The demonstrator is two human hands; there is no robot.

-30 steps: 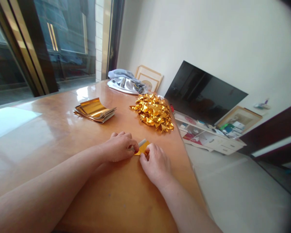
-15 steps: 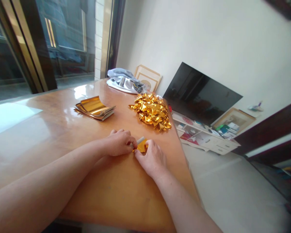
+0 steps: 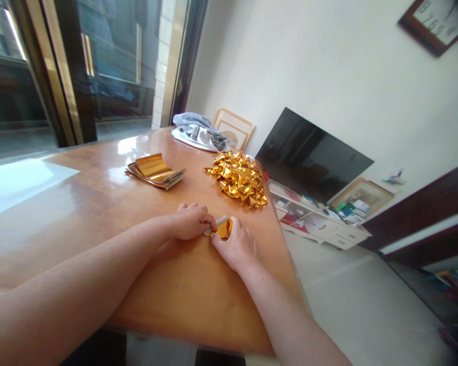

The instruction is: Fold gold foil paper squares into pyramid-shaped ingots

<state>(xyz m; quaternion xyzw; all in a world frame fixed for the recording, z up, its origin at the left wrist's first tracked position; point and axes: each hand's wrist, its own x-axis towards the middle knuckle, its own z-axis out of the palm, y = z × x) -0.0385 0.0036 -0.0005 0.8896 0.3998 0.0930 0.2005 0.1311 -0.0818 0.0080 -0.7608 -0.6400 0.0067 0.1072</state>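
A small piece of gold foil paper [image 3: 224, 230] with a pale strip at its edge is pinched between my hands on the wooden table [image 3: 175, 290]. My left hand [image 3: 189, 222] grips its left end, and my right hand [image 3: 235, 245] covers its lower side, hiding part of it. Beyond my hands lies a heap of crumpled gold foil pieces [image 3: 237, 179]. To its left sits a loose stack of gold foil sheets [image 3: 154, 171], its edges curling up.
A grey and white cloth bundle [image 3: 198, 133] lies at the table's far end. Beyond the right table edge, a flat-screen TV [image 3: 309, 155] leans above a low white cabinet [image 3: 320, 223]. Glass doors [image 3: 110, 61] stand at the left.
My hands have drawn closer together around the foil piece, covering more of it. The view has shifted, bringing a wall clock into sight at the upper right.
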